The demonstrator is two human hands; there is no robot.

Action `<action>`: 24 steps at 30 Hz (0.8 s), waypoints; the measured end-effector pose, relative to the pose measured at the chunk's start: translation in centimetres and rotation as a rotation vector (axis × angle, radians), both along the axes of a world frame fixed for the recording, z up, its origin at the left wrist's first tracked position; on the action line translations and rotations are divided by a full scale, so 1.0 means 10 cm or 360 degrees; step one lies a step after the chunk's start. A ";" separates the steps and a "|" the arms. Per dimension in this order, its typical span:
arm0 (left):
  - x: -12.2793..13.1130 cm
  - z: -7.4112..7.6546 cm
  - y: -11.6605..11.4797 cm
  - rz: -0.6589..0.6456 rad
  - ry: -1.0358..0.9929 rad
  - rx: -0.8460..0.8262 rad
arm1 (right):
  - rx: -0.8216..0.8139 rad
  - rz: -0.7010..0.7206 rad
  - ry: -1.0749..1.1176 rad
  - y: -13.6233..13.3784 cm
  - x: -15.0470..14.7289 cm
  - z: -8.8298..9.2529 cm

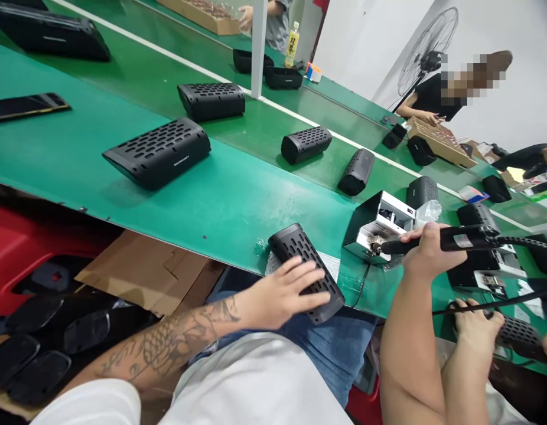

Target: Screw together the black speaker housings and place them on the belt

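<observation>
My left hand (285, 295) lies with spread fingers across a black perforated housing (291, 239), shaped like a speaker body. That housing rests tilted on a piece of bubble wrap (331, 264) at the near table edge. My right hand (426, 254) is wrapped round a black electric screwdriver (466, 238) with a cable at its rear end. The screwdriver's tip is at the front of a black-and-white screw feeder (366, 227); whether a screw sits on the tip is too small to tell.
More black housings (160, 153) stand along the green table (238, 183). A phone (29, 107) lies at the left. Close on my right, a co-worker's hand (477, 324) touches another housing. Below the edge are cardboard (140, 265) and black oval parts (85, 330). People work across the table.
</observation>
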State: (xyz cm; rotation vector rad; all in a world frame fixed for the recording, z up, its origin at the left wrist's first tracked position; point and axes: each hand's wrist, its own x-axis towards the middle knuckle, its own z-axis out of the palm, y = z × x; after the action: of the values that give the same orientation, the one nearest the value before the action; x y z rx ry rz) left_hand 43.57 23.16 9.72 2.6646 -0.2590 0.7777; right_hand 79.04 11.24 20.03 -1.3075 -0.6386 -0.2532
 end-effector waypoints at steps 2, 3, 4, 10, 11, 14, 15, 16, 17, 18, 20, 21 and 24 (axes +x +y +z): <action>0.23 0.26 0.35 0.0010 0.0317 0.0196 | -0.0037 0.0036 0.0029 -0.06 -0.03 -0.01; 0.34 0.36 0.49 -0.0022 0.0428 0.0208 | -0.0049 0.0049 0.0047 -0.08 -0.05 0.00; 0.43 0.43 0.59 -0.0066 0.0522 0.0207 | -0.0052 0.0056 0.0065 -0.10 -0.07 0.01; 0.64 0.42 0.45 0.0381 0.0641 0.0333 | 0.0125 -0.0015 0.0079 -0.12 -0.23 0.16; 0.62 0.40 0.39 0.0486 0.0646 0.0310 | 0.0144 -0.0019 0.0078 -0.12 -0.28 0.20; 0.59 0.36 0.28 0.0610 0.0627 0.0145 | 0.0222 0.0020 0.0067 -0.17 -0.47 0.34; 0.59 0.37 0.27 0.0575 0.0576 0.0062 | 0.0252 0.0094 0.0059 -0.22 -0.54 0.39; 0.59 0.38 0.26 0.0509 0.0504 -0.0041 | 0.0258 0.0217 0.0060 -0.27 -0.59 0.43; 0.60 0.39 0.25 0.0418 0.0418 -0.0168 | 0.0260 0.0395 0.0038 -0.33 -0.64 0.46; 0.61 0.40 0.24 0.0314 0.0336 -0.0321 | 0.0251 0.0601 0.0006 -0.40 -0.68 0.49; 0.64 0.43 0.20 0.0119 0.0218 -0.0657 | 0.0169 0.1085 -0.0108 -0.53 -0.74 0.52; 0.66 0.44 0.17 0.0048 0.0185 -0.0814 | 0.0115 0.1257 -0.0151 -0.58 -0.77 0.54; 0.69 0.46 0.11 -0.0138 0.0113 -0.1138 | -0.0121 0.1171 -0.0026 -0.67 -0.96 0.60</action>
State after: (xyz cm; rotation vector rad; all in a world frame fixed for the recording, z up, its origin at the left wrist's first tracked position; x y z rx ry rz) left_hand 50.49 24.25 14.36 1.9858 -0.0559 0.5991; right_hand 69.43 4.53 26.00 -1.0607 -1.1019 0.3653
